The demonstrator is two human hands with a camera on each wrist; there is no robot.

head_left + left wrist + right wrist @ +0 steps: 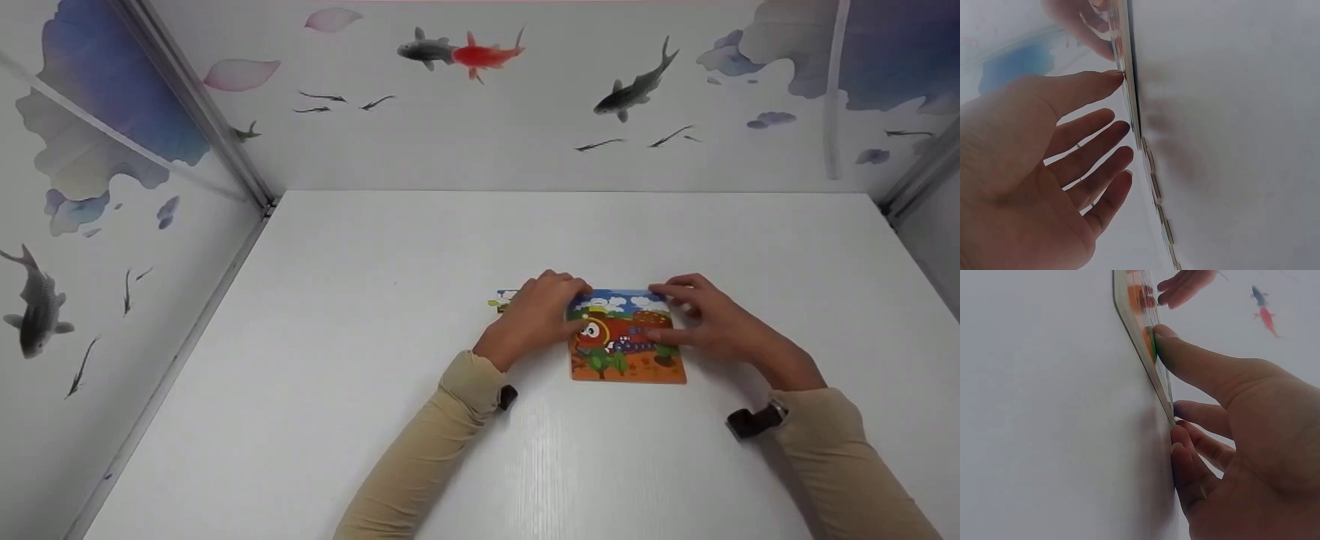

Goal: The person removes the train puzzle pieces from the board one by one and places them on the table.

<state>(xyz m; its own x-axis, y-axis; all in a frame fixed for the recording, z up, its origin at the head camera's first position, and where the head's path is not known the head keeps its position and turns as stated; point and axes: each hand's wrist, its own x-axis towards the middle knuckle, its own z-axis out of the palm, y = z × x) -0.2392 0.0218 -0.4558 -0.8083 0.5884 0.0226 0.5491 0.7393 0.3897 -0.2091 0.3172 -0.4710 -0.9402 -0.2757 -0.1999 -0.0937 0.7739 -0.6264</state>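
A square picture puzzle (628, 367) in a thin board, with a red cartoon engine under a blue sky, lies flat on the white table. At its left edge is my left hand (529, 315), the thumb touching the board's face and the other fingers stretched loosely. Partly under that hand, cloud-patterned puzzle pieces (505, 298) show; in the left wrist view they form a thin row (1156, 188) beside the board. My right hand (716, 322) rests its thumb on the picture and a fingertip near the far right corner. Its other fingers bend loosely beside the edge (1154, 377).
The white table (375, 247) meets a back wall (510, 150) printed with fish and petals. A similar printed panel (112, 247) stands on the left, joined by a metal corner post (202, 97). Dark straps (754, 421) hang at both cuffs.
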